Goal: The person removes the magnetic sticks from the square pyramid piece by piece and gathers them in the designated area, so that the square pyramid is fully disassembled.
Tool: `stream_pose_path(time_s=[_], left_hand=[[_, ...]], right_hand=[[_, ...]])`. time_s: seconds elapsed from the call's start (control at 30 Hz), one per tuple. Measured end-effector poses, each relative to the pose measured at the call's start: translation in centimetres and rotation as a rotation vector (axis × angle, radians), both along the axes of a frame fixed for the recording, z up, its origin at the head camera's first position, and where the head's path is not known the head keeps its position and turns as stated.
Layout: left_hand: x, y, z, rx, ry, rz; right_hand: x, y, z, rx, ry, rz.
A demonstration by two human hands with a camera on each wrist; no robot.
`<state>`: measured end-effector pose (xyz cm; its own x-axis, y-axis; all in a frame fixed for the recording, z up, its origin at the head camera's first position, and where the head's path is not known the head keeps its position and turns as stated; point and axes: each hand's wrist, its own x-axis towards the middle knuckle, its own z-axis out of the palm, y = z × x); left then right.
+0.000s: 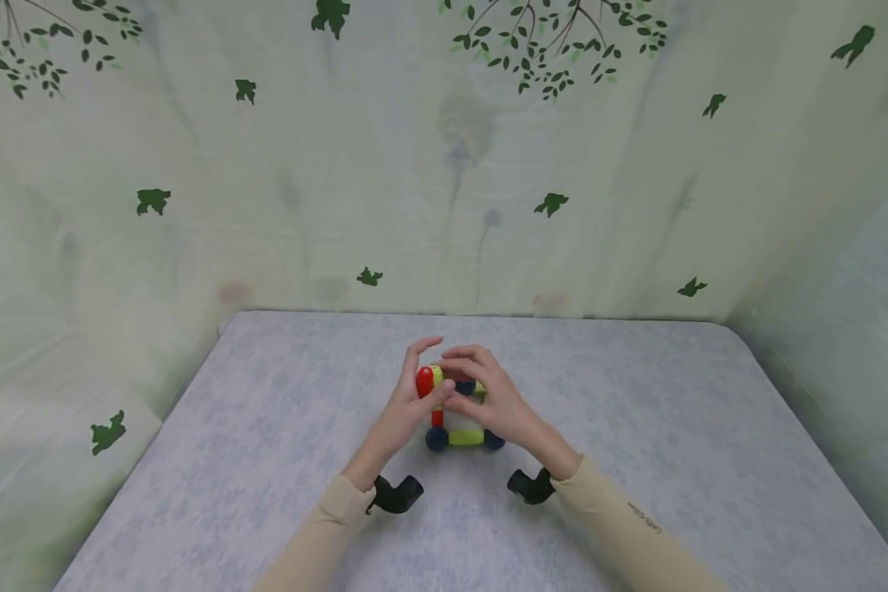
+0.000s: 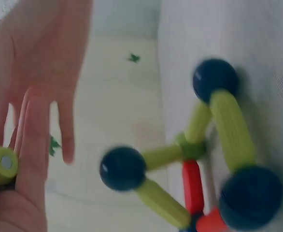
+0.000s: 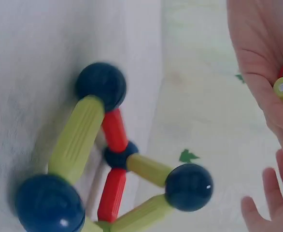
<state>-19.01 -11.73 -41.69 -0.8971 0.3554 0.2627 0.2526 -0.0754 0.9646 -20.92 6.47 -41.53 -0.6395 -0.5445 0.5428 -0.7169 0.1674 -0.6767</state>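
My left hand (image 1: 407, 400) grips a red magnetic rod (image 1: 425, 381) and a yellow-green magnetic rod (image 2: 1, 162), side by side, one showing a round metal end. My right hand (image 1: 499, 399) is close beside it, with fingers spread and bent and no piece seen between them; whether it touches the left thumb I cannot tell. Below and behind the hands stands a frame of dark blue balls (image 3: 189, 187), yellow-green rods (image 1: 465, 437) and red rods (image 3: 111, 193). Part of this frame is hidden by the hands in the head view.
The grey mottled table (image 1: 266, 493) lies under everything. A pale cloth wall (image 1: 385, 164) with leaf prints rises behind and at both sides. Black curved mounts (image 1: 398, 495) sit at both wrists, below beige sleeves (image 1: 622, 518).
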Motion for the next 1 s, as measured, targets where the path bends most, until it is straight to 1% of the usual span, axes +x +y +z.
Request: stream_pose_path(time_s=[0.1, 0.17, 0.2, 0.23, 0.27, 0.3, 0.37, 0.4, 0.43, 0.47, 0.5, 0.53, 0.6, 0.67, 0.7, 0.77, 0.8, 0.9, 1.0], left_hand=[[0.3, 0.6, 0.7, 0.029, -0.066, -0.128], [0.3, 0.9, 0.9, 0.033, -0.077, -0.171], [0.3, 1.1, 0.9, 0.034, -0.078, -0.172], [0.2, 1.1, 0.9, 0.011, -0.062, -0.138], [0.2, 1.2, 0.8, -0.005, -0.045, -0.09], [0.2, 1.2, 0.7, -0.035, -0.03, -0.016], [0.1, 1.1, 0.3, -0.124, -0.008, 0.145], [0.1, 1.1, -0.1, -0.183, -0.014, 0.219], [0.1, 1.0, -0.6, -0.248, -0.03, 0.274], [0.1, 0.9, -1.0, -0.295, -0.053, 0.302], [0.0, 1.0, -1.6, -0.336, -0.071, 0.306], [-0.1, 1.0, -2.2, -0.373, -0.087, 0.288], [-0.2, 1.3, -3.4, -0.453, -0.098, 0.241], [-0.2, 1.7, -4.3, -0.522, -0.063, 0.216], [-0.1, 1.8, -4.7, -0.557, -0.037, 0.223], [0.0, 2.0, -5.4, -0.607, 0.014, 0.261], [0.1, 2.0, -5.6, -0.612, 0.046, 0.286], [0.1, 2.1, -6.0, -0.574, 0.143, 0.332], [0.0, 2.1, -6.3, -0.543, 0.218, 0.343]], right_hand=[[0.5, 0.4, 0.5, -0.108, -0.238, 0.04], [0.8, 0.8, 0.7, -0.172, -0.383, 0.021], [0.9, 1.0, 0.6, -0.201, -0.432, -0.001], [0.9, 1.2, 0.6, -0.233, -0.478, -0.028], [0.9, 1.5, 0.5, -0.255, -0.497, -0.071], [1.1, 1.6, 0.8, -0.267, -0.501, -0.122], [1.0, 2.1, 0.2, -0.264, -0.484, -0.221], [0.9, 2.3, -0.3, -0.232, -0.469, -0.28], [0.9, 2.4, -0.7, -0.189, -0.459, -0.333], [0.8, 2.5, -1.3, -0.138, -0.448, -0.38], [0.8, 2.6, -1.8, -0.079, -0.441, -0.414], [0.5, 2.7, -2.7, -0.021, -0.436, -0.439], [0.6, 2.6, -3.6, 0.096, -0.423, -0.46], [0.7, 2.6, -4.3, 0.156, -0.41, -0.436], [0.7, 2.6, -4.4, 0.179, -0.387, -0.427], [0.8, 2.5, -4.6, 0.203, -0.323, -0.407], [0.8, 2.5, -4.7, 0.218, -0.283, -0.401], [0.8, 2.3, -4.6, 0.254, -0.169, -0.381], [0.7, 2.2, -4.6, 0.28, -0.099, -0.34]])
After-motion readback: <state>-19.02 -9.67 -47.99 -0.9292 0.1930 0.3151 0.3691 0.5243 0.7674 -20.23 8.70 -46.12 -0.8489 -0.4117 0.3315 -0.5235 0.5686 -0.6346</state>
